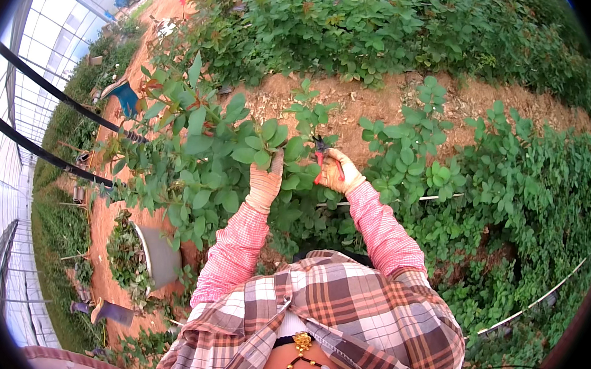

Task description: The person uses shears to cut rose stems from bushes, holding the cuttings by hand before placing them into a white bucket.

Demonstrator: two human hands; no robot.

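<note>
Leafy green plants, which look like rose bushes, stand in front of me. My left hand, in a pale work glove, is raised among the leaves, its fingers against a cluster of broad leaves; a stem between the fingers is hard to make out. Close to its right, my gloved right hand holds red-handled pruning shears. Their dark blades point up and away from me, beside a leafy shoot. Whether the blades touch a stem cannot be told.
A grey tub heaped with cut leaves stands at lower left. Black curved pipes cross the left side. Boots and a blue-green item lie along the earth path. Another plant row grows beyond bare soil.
</note>
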